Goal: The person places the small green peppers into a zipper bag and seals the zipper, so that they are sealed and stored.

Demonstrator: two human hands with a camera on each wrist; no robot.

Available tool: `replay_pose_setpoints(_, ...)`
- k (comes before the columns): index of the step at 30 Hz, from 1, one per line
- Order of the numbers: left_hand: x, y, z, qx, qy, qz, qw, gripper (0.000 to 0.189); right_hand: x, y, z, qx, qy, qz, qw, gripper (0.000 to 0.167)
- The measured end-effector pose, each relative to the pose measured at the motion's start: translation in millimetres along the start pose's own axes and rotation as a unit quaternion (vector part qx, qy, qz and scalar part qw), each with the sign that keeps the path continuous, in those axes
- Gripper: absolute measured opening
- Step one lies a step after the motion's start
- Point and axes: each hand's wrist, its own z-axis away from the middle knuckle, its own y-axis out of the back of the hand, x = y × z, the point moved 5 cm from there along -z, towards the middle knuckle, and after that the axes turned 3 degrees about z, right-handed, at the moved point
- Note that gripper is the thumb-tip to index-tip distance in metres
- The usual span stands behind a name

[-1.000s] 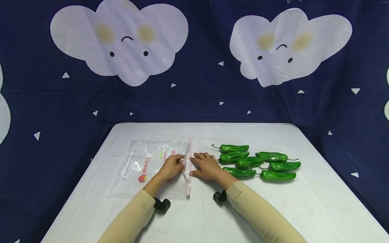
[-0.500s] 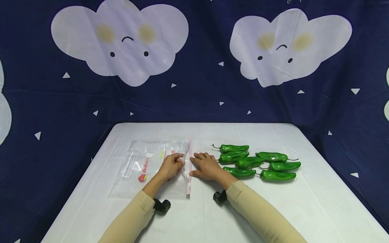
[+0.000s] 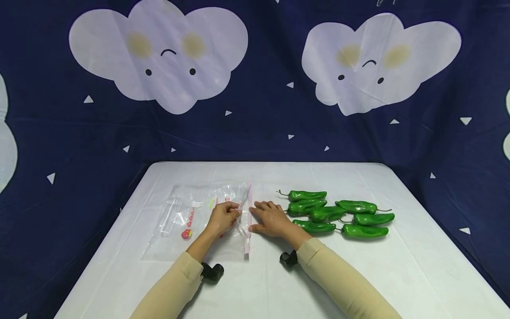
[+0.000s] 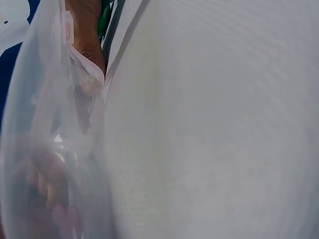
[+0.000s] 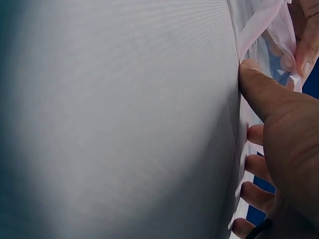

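A clear zip bag (image 3: 159, 248) with a pink edge strip (image 3: 247, 246) and strawberry, rabbit and heart prints lies flat on the white table, its mouth facing right. My left hand (image 3: 222, 219) pinches the upper layer of the mouth between thumb and fingers and holds it up, so the mouth gapes. With fingers spread and fairly straight, my right hand (image 3: 272, 219) presses the lower lip's edge to the table. In the right wrist view, my right thumb (image 5: 261, 87) rests on that lip, below the raised pink upper lip (image 5: 281, 25).
Several green peppers (image 3: 326, 214) lie in a loose group to the right, just beyond my right hand. A wrist camera (image 3: 213, 271) juts out beside my left sleeve, another (image 3: 288, 259) beside my right. A dark blue cloud-print cloth (image 3: 263, 128) hangs behind the table.
My left hand has shifted slightly left, drawing the bag's upper lip back from the lower one. My right hand and the peppers stay in place.
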Motion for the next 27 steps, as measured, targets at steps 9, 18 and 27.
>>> replay_pose_setpoints(9,3.6,3.2,1.4,-0.01,0.0,-0.007,0.9999,0.024,0,1,0.5,-0.001,-0.001,-0.003,1.0,0.069)
replay_pose_setpoints(18,10.5,8.5,3.1,-0.028,0.007,0.002,0.9996,0.027,0,2,0.3,0.001,0.0,-0.003,1.0,0.068)
replay_pose_setpoints(27,9.0,9.2,5.7,-0.008,0.045,0.064,0.9969,0.033,-1,1,-0.1,-0.009,-0.005,0.002,0.9999,0.069)
